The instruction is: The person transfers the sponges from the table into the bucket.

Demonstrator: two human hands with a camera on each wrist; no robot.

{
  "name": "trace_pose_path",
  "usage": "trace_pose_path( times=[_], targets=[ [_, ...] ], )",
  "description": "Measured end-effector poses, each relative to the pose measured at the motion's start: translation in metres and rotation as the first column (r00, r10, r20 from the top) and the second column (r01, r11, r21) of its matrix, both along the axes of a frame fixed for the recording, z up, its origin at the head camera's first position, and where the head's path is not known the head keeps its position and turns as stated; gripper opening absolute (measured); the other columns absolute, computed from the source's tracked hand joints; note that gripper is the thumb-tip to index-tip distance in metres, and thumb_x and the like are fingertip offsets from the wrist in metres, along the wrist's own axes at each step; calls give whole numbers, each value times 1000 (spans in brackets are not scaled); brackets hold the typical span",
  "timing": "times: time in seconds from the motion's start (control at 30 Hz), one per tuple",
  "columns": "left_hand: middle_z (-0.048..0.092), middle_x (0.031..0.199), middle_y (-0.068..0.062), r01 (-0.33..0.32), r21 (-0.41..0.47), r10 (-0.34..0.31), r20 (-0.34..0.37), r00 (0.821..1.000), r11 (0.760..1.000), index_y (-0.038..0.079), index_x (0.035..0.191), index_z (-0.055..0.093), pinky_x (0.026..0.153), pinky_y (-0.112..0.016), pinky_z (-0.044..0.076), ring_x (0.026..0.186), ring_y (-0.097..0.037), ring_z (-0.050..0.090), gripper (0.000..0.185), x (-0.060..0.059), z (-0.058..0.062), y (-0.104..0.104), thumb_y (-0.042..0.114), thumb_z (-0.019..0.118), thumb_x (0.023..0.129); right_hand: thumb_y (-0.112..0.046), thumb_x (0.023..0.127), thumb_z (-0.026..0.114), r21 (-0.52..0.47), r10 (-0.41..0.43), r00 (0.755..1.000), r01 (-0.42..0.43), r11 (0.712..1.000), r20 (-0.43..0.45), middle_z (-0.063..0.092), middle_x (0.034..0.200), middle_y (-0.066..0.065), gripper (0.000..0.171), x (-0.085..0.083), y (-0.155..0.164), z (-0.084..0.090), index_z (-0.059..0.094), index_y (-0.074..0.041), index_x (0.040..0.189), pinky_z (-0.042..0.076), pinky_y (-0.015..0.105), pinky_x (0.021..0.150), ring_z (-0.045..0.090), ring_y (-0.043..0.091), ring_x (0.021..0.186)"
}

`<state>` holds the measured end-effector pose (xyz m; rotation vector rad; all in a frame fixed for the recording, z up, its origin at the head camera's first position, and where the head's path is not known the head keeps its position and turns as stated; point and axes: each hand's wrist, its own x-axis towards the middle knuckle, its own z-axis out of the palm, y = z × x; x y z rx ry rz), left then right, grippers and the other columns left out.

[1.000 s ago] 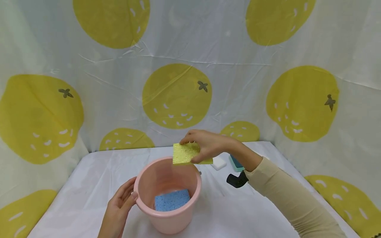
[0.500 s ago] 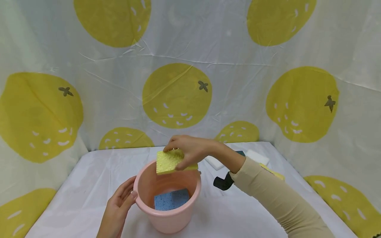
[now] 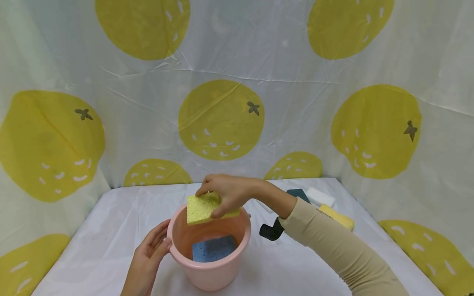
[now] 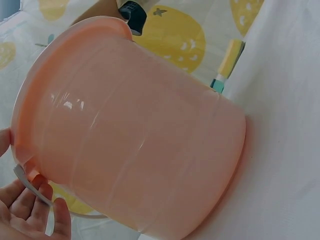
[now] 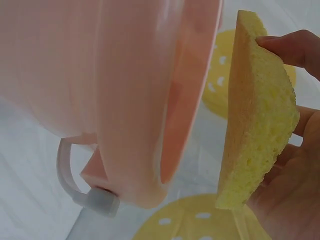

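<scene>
A pink bucket (image 3: 212, 276) stands upright on the white-covered table. My left hand (image 3: 149, 251) grips its left rim; the left wrist view shows fingers (image 4: 40, 207) by the grey handle (image 4: 32, 187). Over the bucket's mouth my right hand (image 3: 231, 193) pinches a yellow sponge (image 3: 200, 210) between thumb and fingers. In the right wrist view this sponge (image 5: 265, 115) bows slightly and stands apart from the rim. A blue sponge (image 3: 212, 249) lies inside at the bottom of the bucket, shaded now.
Beyond my right forearm lie a dark green pad (image 3: 298, 194), a white block (image 3: 320, 197) and a yellow block (image 3: 337, 217). Another white piece (image 3: 265, 204) is mostly hidden behind the arm. A lemon-print curtain (image 3: 148, 94) encloses the table's back and sides.
My right hand has carried the yellow sponge left and down, from the bucket's far right rim to over its mouth. My left hand and the bucket have stayed put.
</scene>
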<state>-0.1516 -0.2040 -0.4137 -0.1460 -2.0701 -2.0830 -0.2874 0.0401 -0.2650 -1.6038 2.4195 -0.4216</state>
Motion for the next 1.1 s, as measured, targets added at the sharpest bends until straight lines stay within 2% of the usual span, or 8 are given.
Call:
trace_pose_path(
  times=[0.3,0.6,0.9,1.1],
  targets=[
    [48,150,-20,-22,-9,23,57,998,1000,5,152,46,91,-22,52,125,0,54,49,0,1,1,19,61,107,-26,86,77,3,23,1000,-23,1000,-5,54,131,7,62,1,-2,-4,61,-8,143,47,27,94,51,15,115],
    [49,149,-22,9,5,-8,-25,1000,1000,1,151,46,91,-24,53,126,-6,56,45,0,0,0,11,57,108,-27,90,78,-8,13,1000,-13,1000,8,54,137,11,64,0,3,-2,58,-6,146,47,33,99,52,24,125],
    [49,150,-19,-20,-18,21,54,998,1000,5,151,46,91,-22,52,125,-3,55,48,-2,2,2,19,60,107,-28,92,76,-19,20,1000,-20,1000,-9,56,135,12,60,-5,12,-5,59,-3,144,47,34,98,54,27,122],
    [49,151,-19,-24,-16,25,63,998,1000,5,152,46,91,-22,52,125,-1,55,49,-2,2,3,21,61,107,-31,93,75,-25,7,1000,-7,1000,-26,57,134,9,61,-7,24,-6,59,-5,145,47,35,96,54,20,118]
  ],
)
